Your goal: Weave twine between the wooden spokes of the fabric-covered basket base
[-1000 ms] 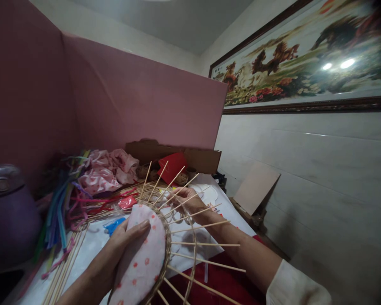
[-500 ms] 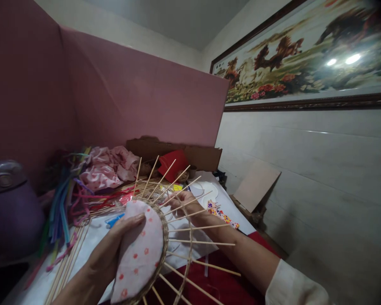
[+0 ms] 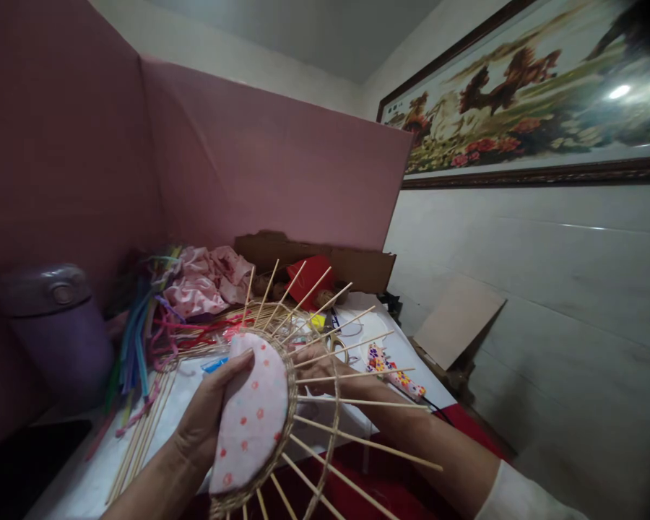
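"Gripping what, on the left?"

"Half-disc (image 3: 254,412), spotted cloth face. Left hand (image 3: 206,404) has its straight edge, thumb laid on the cloth; other fingers mostly hidden behind. Woven rim (image 3: 291,401) follows the curved edge, with rods (image 3: 379,440) fanning out from it. Outer twine (image 3: 336,404) crosses the rods, set apart from the rim."

"And the right hand (image 3: 311,365)?"

"Behind the upper rods, just beside the rim. Fingers bent, partly screened; cannot tell whether they pinch anything. Forearm runs behind the rods, toward the lower right."

"Position of the half-disc?"

"Between the hands, in front of the white sheet (image 3: 189,393), lower centre of view. Lower rods show against red cloth (image 3: 357,462)."

"Open room?"

"Right: rod tips free, some overlapping the forearm in view. Flowered item (image 3: 395,372) lies beyond them, near the sheet's right edge. Left: bare strip of sheet between left forearm and loose sticks (image 3: 146,426), narrowing toward the viewer. Fuzzy strips (image 3: 135,336) farther left, then the flask (image 3: 59,347)."

"Far side?"

"Crowded. Pink cloth (image 3: 206,282), red pouch (image 3: 310,280), cardboard (image 3: 360,269) along the back. Upper rod tips overlap that clutter in view; contact, cannot tell."
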Available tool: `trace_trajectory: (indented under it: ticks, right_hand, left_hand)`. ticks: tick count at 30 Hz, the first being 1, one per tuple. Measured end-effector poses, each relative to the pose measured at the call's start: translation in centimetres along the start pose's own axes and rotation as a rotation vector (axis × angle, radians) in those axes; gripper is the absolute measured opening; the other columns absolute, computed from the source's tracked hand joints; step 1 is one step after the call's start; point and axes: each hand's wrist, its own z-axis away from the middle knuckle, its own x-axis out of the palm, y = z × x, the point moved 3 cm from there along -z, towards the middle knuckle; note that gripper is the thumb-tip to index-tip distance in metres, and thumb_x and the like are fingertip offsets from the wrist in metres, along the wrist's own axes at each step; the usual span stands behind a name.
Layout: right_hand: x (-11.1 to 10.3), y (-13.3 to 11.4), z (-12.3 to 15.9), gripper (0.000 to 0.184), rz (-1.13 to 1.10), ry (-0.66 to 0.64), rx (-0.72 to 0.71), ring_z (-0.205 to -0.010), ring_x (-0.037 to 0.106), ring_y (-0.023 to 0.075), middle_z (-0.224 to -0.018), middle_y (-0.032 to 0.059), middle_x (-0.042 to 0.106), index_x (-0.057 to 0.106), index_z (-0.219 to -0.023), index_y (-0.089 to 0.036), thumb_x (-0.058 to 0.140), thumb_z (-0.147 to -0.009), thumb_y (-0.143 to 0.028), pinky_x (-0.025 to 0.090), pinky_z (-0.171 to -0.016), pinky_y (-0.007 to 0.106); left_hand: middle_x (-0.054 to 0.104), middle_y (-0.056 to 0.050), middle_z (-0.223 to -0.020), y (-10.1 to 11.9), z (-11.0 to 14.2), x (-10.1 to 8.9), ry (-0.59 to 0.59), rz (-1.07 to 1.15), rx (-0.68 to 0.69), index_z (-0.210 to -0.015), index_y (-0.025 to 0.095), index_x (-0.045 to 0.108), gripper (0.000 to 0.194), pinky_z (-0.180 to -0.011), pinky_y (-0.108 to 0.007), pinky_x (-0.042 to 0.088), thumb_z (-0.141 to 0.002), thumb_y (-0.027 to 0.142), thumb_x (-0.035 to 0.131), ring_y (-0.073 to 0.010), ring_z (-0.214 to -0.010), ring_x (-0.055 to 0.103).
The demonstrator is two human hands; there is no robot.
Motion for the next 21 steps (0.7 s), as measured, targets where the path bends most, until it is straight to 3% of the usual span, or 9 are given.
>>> trace_trajectory:
  ticks: [3, 5, 7, 10, 12, 16, 21]
  right_hand:
    - [-0.2, 0.2, 1.5, 0.019, 0.008, -0.194, -0.019, -0.086, 0.059, 0.0213, -0.082, 0.0035, 0.066, 0.069, -0.083, -0.025, 0.069, -0.067, -0.036, 0.044, -0.075, 0.035]
    - [-0.1, 1.2, 1.3, 0.019, 0.026, -0.249, -0.029, -0.089, 0.059, 0.0218, -0.085, 0.0036, 0.065, 0.069, -0.080, -0.025, 0.068, -0.068, -0.041, 0.043, -0.080, 0.037]
    - [-0.4, 2.5, 0.2, 0.024, 0.056, -0.159, -0.049, -0.090, 0.058, 0.0226, -0.090, 0.0031, 0.065, 0.069, -0.079, -0.027, 0.074, -0.060, -0.041, 0.042, -0.084, 0.038]
    - [-1.4, 4.5, -1.1, 0.025, 0.096, 0.068, -0.025, -0.092, 0.056, 0.0225, -0.095, 0.0050, 0.064, 0.069, -0.080, -0.025, 0.075, -0.060, -0.038, 0.040, -0.085, 0.038]
    - [-2.2, 5.2, -0.6, 0.024, 0.065, 0.142, 0.033, -0.087, 0.057, 0.0209, -0.093, 0.0065, 0.065, 0.069, -0.081, -0.021, 0.074, -0.063, -0.036, 0.042, -0.079, 0.035]
    - [-2.7, 5.3, 2.8, 0.024, -0.207, 0.003, 0.243, -0.068, 0.057, 0.0138, -0.084, 0.0085, 0.067, 0.069, -0.087, -0.015, 0.070, -0.070, -0.032, 0.040, -0.059, 0.025]
    - [-1.5, 4.2, 5.6, 0.025, -0.620, -0.128, 0.363, -0.075, 0.059, 0.0131, -0.095, 0.0104, 0.066, 0.067, -0.098, -0.013, 0.064, -0.075, -0.024, 0.040, -0.063, 0.022]
  left_hand:
    - [0.075, -0.012, -0.065, 0.0, -0.1, 0.1, 0.017, -0.008, 0.011, -0.089, 0.007, 0.066, 0.019, -0.064, -0.041, 0.058, -0.073, 0.017, 0.062, -0.0268, -0.058, 0.070]
    - [0.075, -0.013, -0.064, 0.0, -0.1, 0.2, 0.043, -0.019, 0.035, -0.086, 0.007, 0.067, 0.016, -0.062, -0.041, 0.058, -0.073, 0.016, 0.061, -0.0269, -0.057, 0.070]
    - [0.074, -0.013, -0.060, 0.2, 0.0, 0.4, 0.079, -0.026, 0.078, -0.079, 0.007, 0.066, 0.011, -0.057, -0.039, 0.059, -0.074, 0.014, 0.060, -0.0256, -0.053, 0.069]
    - [0.073, -0.009, -0.055, 0.8, 0.0, 0.4, 0.130, -0.013, 0.159, -0.074, 0.009, 0.065, 0.008, -0.050, -0.033, 0.058, -0.075, 0.012, 0.058, -0.0213, -0.047, 0.068]
    - [0.073, -0.008, -0.056, 1.1, 0.0, 0.3, 0.145, 0.002, 0.204, -0.075, 0.011, 0.065, 0.009, -0.048, -0.033, 0.058, -0.077, 0.012, 0.056, -0.0206, -0.046, 0.067]
    - [0.074, -0.008, -0.060, 1.6, -0.2, 0.1, 0.145, 0.030, 0.265, -0.079, 0.011, 0.065, 0.010, -0.050, -0.036, 0.059, -0.078, 0.012, 0.055, -0.0222, -0.050, 0.069]
    - [0.074, -0.007, -0.059, 1.7, -0.6, -0.1, 0.161, 0.053, 0.303, -0.078, 0.010, 0.065, 0.010, -0.053, -0.032, 0.059, -0.078, 0.009, 0.054, -0.0192, -0.050, 0.069]
